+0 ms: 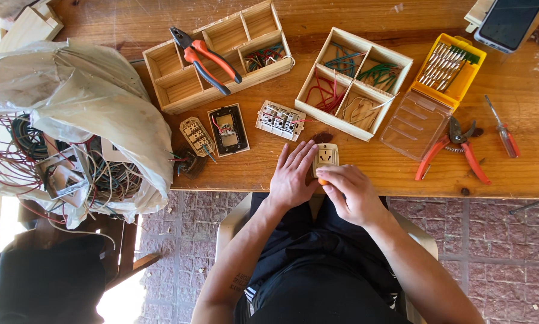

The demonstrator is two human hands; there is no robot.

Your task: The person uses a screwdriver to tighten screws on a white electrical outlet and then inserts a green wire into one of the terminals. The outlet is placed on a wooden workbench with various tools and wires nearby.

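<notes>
Down at the near edge of the wooden desk [509, 96], the left hand [292, 174] lies flat with its fingers spread and straight, its fingertips touching the left side of a small cream socket module [326, 156]. The right hand [350, 191] is curled into a loose fist just below that module, pinching something with an orange tip [322, 181] against the module's lower edge; what the orange thing is cannot be told.

Just above the module sits a small dark brown piece [323, 137]. To the left lie a white switch block [280, 120], a black-framed plate [228, 129] and a beige ribbed part [197, 136]. Behind them stand a long wooden tray [179, 90] with red-handled pliers [206, 59] across it, and a four-part wooden tray [365, 78] holding coloured wires. Further right are an open yellow case [461, 84] of bits, red-handled cutters [455, 150] and a small screwdriver [503, 129]. A phone [510, 23] rests at the far right corner. At the left, a plastic bag [83, 96] spills tangled wires.
</notes>
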